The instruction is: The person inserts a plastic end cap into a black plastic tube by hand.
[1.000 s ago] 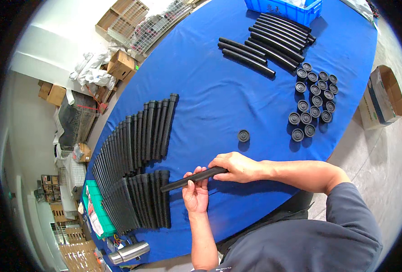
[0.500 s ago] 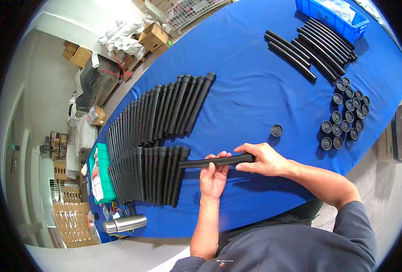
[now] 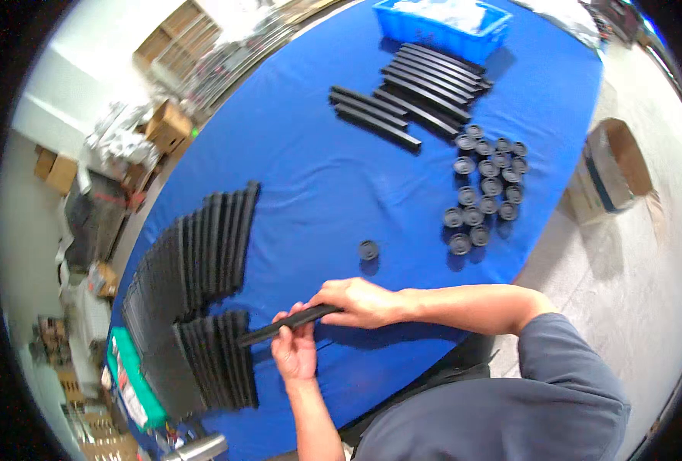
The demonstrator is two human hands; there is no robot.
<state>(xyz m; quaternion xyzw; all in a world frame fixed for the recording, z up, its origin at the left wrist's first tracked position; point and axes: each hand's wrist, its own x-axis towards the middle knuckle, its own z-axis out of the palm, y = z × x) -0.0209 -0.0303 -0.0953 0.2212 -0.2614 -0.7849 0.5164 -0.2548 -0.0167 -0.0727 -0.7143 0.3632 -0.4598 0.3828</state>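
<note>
Between both hands is a black tube (image 3: 260, 334), lying slantwise above the blue cloth with its left end over a near row of black tubes (image 3: 222, 361). My left hand (image 3: 298, 356) is closed round its middle from below, thumb on the near side. At the tube's right end my right hand (image 3: 361, 303) grips from above, and its fingers hide that end. A single round black cap (image 3: 368, 250) lies on the cloth beyond the right hand. Farther left, a second row of black tubes (image 3: 212, 250) fans out side by side.
Many round black caps (image 3: 492, 187) cluster at the right of the blue-covered table (image 3: 318, 200). Plain black tubes (image 3: 429, 77) lie beyond, beside a blue bin (image 3: 402, 27). A green tray (image 3: 150, 401) and a shiny metal cylinder (image 3: 196, 449) are at the left; a cardboard box (image 3: 587, 192) stands on the floor.
The whole view has swung, so the table's contents appear farther left and mostly lower. Both hands keep their hold on the tube, which now slants more in the picture.
</note>
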